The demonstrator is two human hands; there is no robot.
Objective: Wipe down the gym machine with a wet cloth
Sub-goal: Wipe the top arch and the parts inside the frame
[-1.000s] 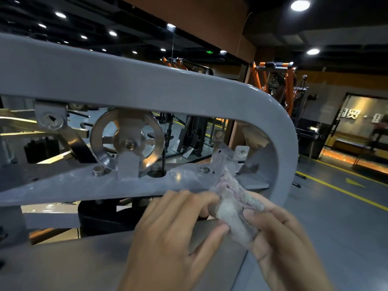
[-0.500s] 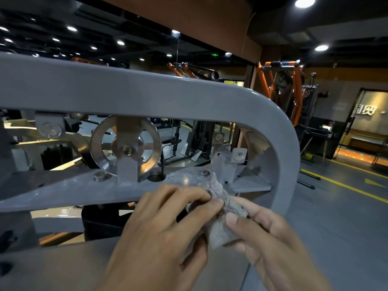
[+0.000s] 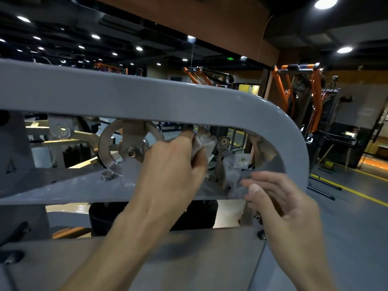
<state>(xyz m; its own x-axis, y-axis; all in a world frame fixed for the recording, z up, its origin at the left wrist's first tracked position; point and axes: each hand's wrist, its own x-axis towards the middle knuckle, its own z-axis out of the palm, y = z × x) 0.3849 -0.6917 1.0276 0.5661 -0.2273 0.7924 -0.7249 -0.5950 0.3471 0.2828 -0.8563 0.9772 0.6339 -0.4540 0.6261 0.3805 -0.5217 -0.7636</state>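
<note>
A grey gym machine frame [image 3: 147, 101] curves across the view, with a metal pulley wheel [image 3: 117, 148] mounted under its top bar. My left hand [image 3: 170, 166] reaches inside the frame and grips a crumpled grey cloth [image 3: 204, 142], holding it just below the top bar, right of the pulley. My right hand [image 3: 279, 202] hovers lower right near the frame's inner corner, fingers relaxed and holding nothing. A bolted bracket [image 3: 241, 161] sits between the two hands.
A flat grey plate [image 3: 189, 259] of the machine lies below my forearms. Orange gym rigs [image 3: 315, 97] stand at the back right. Grey floor with a yellow line [image 3: 361, 193] stretches to the right. A mirror wall lies behind the frame.
My left hand took the cloth alone and lifted it up from the lower plate to under the top bar. My right hand let go of the cloth and drew back to the right.
</note>
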